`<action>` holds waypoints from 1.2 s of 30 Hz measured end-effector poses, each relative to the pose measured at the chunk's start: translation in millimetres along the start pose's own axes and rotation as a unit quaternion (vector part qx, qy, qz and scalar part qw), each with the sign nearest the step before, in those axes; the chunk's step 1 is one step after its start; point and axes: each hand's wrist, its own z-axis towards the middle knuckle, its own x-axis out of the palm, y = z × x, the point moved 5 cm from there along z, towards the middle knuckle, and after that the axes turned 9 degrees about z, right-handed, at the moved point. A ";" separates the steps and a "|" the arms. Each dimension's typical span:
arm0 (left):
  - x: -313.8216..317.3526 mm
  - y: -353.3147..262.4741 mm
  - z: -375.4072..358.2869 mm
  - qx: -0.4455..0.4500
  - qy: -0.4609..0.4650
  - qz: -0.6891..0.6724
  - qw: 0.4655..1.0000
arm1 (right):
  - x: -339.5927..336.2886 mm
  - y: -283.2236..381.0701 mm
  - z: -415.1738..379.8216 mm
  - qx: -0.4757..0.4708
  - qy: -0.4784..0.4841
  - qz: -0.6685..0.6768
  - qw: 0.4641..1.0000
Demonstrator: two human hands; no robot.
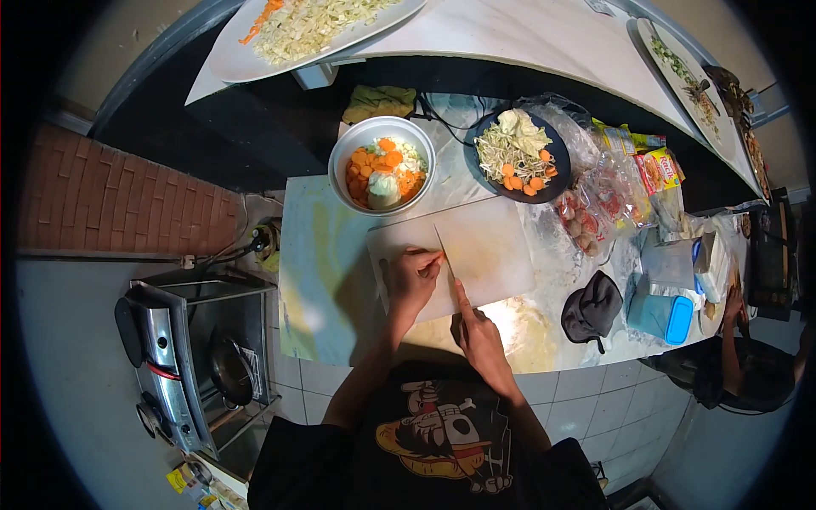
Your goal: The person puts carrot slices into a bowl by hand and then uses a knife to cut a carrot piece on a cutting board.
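Note:
My right hand grips a kitchen knife, its index finger stretched along the top of the blade. The blade lies over a white cutting board and points away from me. Just left of the blade, my left hand is closed in a pinch over the board. A small orange bit, which looks like carrot, shows at its fingertips beside the blade; most of it is hidden. Behind the board stands a white pot with carrot slices and pale chopped vegetables. A dark plate holds bean sprouts, carrot slices and a cabbage leaf.
Plastic bags, seasoning packets, a black cap and a blue-lidded container crowd the right side. A raised shelf bears a plate of shredded cabbage. Left is a gas stove; another person's arm shows far right.

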 end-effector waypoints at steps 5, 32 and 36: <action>0.3 0.9 0.0 0.011 0.003 0.012 1.000 | 0.6 -0.9 0.7 0.005 0.006 0.003 1.000; 5.6 13.5 -1.8 -0.044 0.001 -0.031 0.999 | -5.4 3.7 3.7 0.032 0.027 0.011 0.999; 2.8 10.2 -1.9 -0.080 0.021 -0.026 0.996 | -8.4 9.2 3.0 0.013 0.014 0.020 1.000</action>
